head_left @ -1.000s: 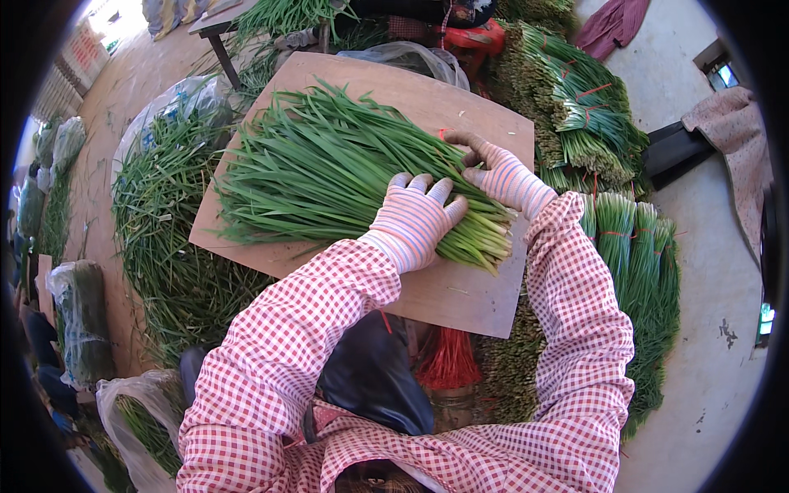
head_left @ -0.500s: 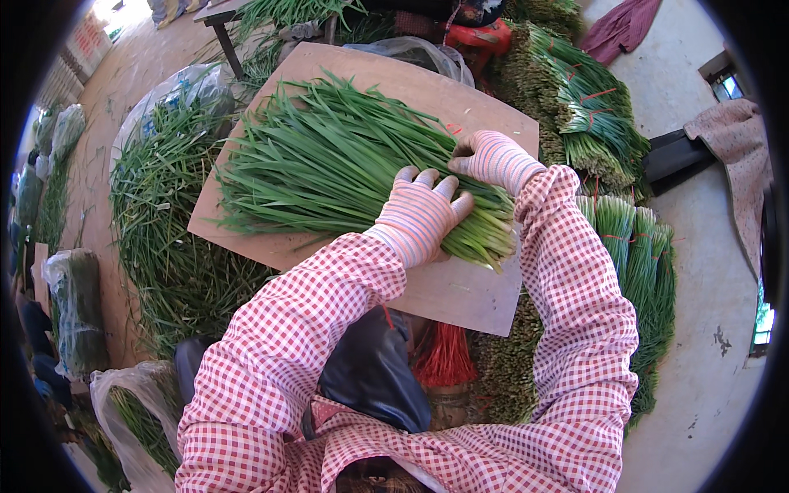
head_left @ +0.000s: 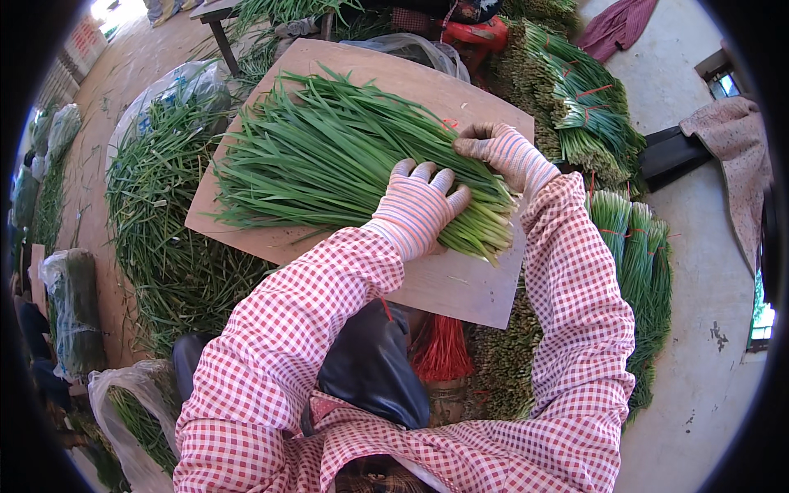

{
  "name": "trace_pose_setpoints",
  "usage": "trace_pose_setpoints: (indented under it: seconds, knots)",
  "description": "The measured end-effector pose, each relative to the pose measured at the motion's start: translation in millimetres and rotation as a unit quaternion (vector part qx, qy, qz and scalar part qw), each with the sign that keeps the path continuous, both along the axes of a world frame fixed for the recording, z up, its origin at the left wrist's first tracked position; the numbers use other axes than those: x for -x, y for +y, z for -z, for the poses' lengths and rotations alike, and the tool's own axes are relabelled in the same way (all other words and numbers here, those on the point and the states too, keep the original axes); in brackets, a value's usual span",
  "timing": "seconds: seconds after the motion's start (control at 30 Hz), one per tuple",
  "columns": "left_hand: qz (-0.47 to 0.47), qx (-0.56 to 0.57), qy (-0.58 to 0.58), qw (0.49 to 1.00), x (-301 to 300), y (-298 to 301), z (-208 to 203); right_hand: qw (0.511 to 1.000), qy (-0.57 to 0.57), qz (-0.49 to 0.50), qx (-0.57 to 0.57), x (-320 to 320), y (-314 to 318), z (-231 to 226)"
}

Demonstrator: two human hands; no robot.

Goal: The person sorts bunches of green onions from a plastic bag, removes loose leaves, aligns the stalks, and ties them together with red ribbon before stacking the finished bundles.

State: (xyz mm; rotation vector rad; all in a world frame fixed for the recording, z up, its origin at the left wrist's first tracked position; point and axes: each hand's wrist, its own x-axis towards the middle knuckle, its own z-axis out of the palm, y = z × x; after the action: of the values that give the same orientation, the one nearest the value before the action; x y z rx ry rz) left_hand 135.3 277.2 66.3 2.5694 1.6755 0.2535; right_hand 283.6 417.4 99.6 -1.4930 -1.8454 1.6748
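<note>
A thick bunch of garlic chives (head_left: 312,164) lies across a tan board (head_left: 485,304), its leaves to the left and its pale stem ends to the right. My left hand (head_left: 417,205), in a striped knit glove, grips the bunch from the near side, with its fingers over the top close to the stems. At the far edge, by the stem end, my right hand (head_left: 505,156) wears a matching glove. Its thumb and fingertips are drawn together, and what lies between them is hidden. Just left of these fingertips shows a bit of red tie (head_left: 449,123).
Loose chives lie heaped (head_left: 173,222) left of the board. Tied bundles (head_left: 588,99) are stacked at the right, with more bundles (head_left: 629,234) nearer. Red ties (head_left: 444,349) hang below the board's near edge. A plastic-wrapped bundle (head_left: 78,308) stands far left.
My right hand has shifted slightly right and away from me along the bunch, its wrist turning a little. My left hand keeps its place on the chives. The whole view has slid slightly.
</note>
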Motion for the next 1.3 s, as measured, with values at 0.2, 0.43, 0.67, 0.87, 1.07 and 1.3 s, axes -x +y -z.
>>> trace_pose_setpoints:
  seconds: [0.2,0.43,0.67,0.87,1.07,1.3]
  knots:
    - [-0.003,-0.041,-0.002,0.999,-1,-1,8,0.988,0.002,-0.106,-0.108,-4,-10,-13]
    - [-0.007,-0.026,0.014,1.000,-1,-4,1,0.990,0.044,-0.125,0.040,-13,-31,-45]
    - [-0.015,-0.015,0.016,1.000,-3,-4,-2,0.940,-0.035,-0.316,-0.125,-25,-31,-27]
    - [-0.019,-0.030,0.025,0.999,-4,-3,2,0.916,-0.176,-0.269,-0.240,-30,-45,-25]
    - [-0.011,-0.012,0.017,1.000,-5,-3,-1,0.983,-0.095,-0.090,-0.130,-63,-58,-41]
    - [-0.020,-0.017,0.024,0.999,-7,-4,-3,0.936,0.122,0.280,-0.173,-165,-33,-68]
